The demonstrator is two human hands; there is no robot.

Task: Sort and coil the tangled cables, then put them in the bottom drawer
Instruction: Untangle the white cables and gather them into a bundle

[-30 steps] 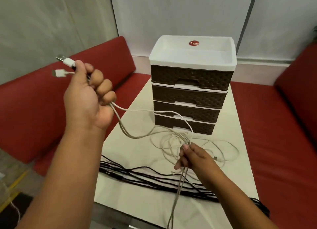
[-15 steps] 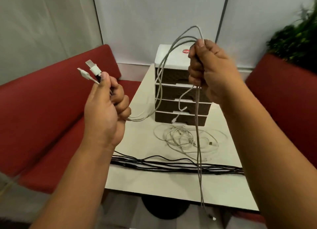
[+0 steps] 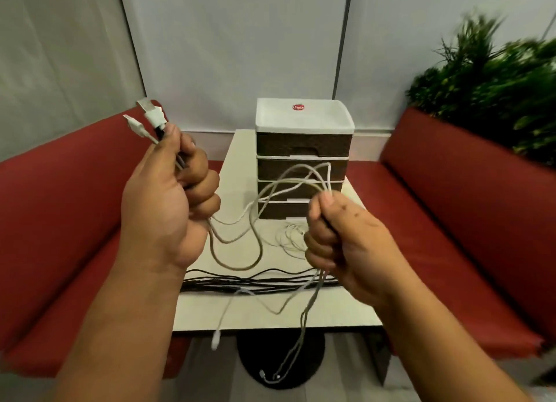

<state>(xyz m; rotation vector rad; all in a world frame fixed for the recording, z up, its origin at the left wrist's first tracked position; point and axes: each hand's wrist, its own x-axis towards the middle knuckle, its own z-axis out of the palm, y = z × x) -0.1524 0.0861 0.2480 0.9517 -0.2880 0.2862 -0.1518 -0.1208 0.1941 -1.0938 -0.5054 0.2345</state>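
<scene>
Pale panelled walls (image 3: pixel 240 40) behind, split by dark vertical seams. Red padded benches (image 3: pixel 451 221) on both sides of a white table (image 3: pixel 301 317). Blurred green foliage (image 3: pixel 496 85), probably a plant, at right.

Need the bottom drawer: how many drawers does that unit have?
4, stacked under the white top: first, second, third, and the bottom drawer, partly behind the right hand.

Woven-textured drawers (image 3: pixel 304 144) (glossy white top)

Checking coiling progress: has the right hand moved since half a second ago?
Yes. The right hand dropped from the drawer unit's top level to its bottom drawer level.
</scene>
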